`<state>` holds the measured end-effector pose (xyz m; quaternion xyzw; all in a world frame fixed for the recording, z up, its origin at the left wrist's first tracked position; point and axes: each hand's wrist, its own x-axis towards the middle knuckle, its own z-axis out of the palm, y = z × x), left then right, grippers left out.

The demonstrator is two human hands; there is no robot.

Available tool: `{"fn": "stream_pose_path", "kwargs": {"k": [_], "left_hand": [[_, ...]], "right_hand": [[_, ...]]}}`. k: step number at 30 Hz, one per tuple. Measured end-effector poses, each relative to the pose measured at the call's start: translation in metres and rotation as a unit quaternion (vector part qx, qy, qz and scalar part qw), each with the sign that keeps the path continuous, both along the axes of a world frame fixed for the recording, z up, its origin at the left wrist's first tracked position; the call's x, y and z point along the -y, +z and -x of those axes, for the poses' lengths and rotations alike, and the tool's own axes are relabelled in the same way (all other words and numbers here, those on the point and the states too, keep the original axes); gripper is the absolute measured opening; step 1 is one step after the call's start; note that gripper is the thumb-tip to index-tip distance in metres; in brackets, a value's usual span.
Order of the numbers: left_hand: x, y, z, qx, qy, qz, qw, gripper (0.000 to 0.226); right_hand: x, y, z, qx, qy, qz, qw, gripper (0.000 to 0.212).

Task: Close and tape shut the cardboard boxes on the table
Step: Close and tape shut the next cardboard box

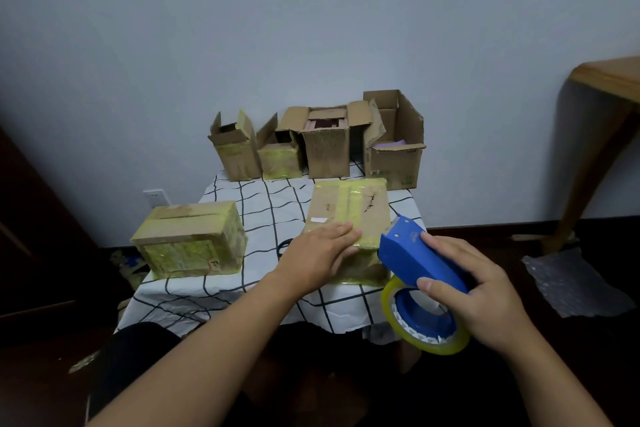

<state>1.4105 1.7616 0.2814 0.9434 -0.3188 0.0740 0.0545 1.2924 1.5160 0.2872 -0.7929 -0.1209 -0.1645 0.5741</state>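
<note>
1. Nearest the lens: right hand (pixel 481 295), fingers curled around a blue plastic tape dispenser (pixel 420 262) carrying a yellowish clear tape roll (pixel 424 319), held off the counter's near right corner, just beside the flat box.
2. Left hand (pixel 320 250), fingers straight and together, pressing flat on the near edge of a flat closed cardboard box with yellow tape across its top (pixel 349 215).
3. Lying at the centre right of a small counter under a white cloth with a black grid (pixel 263 204).
4. At the near left of the counter, apart from the flat box: a closed cardboard box wrapped in yellowish tape (pixel 190 239).
5. Along the far edge against the wall, four open cardboard boxes with raised flaps: a narrow tall one (pixel 235 152), a short one with yellow tape (pixel 282 156), a tall middle one (pixel 327 149), and a large wide one (pixel 396 149) on the right.
6. Partly hidden behind the left hand: a dark looped object (pixel 283 246), identity unclear.
</note>
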Motion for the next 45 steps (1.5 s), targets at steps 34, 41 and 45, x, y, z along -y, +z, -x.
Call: {"fn": "stream_pose_path", "kwargs": {"k": [34,41,45], "left_hand": [[-0.022,0.084,0.035,-0.373,0.221,0.445,0.784,0.013],[-0.042,0.066,0.019,-0.345,0.258,0.460,0.777,0.019],[-0.040,0.044,0.017,-0.331,0.291,0.493,0.750,0.015]], "right_hand": [[-0.006,0.028,-0.016,0.040,0.061,0.198,0.977,0.061],[0.014,0.050,-0.041,-0.034,0.123,0.262,0.957,0.053],[0.008,0.070,-0.070,-0.071,0.159,0.331,0.927,0.053]]}}
